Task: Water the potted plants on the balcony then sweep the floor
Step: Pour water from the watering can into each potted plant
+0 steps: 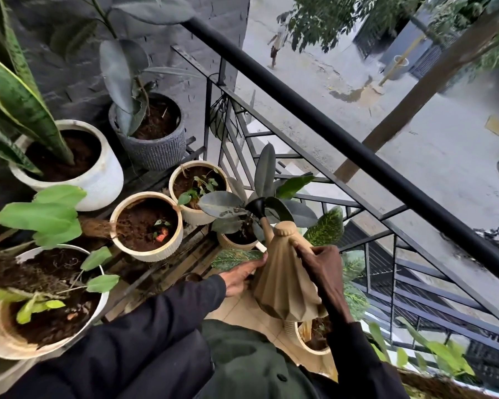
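A tan ribbed watering can [283, 286] is tilted forward, its black rose [257, 206] over a small pot with dark rubber-plant leaves [236, 237] by the railing. My right hand [320, 269] grips the can's handle from above. My left hand [242, 276] presses against the can's left side. Two cream pots [147, 226] [198, 191] with dark soil stand to the left of the watered pot. No water stream is discernible.
A white pot with a snake plant [69, 162], a grey ribbed pot [150, 131] and a large white pot [41, 300] sit on a dark rack at left. The black railing [329, 131] runs diagonally at right. Another pot [314, 335] stands under the can on tan floor tiles.
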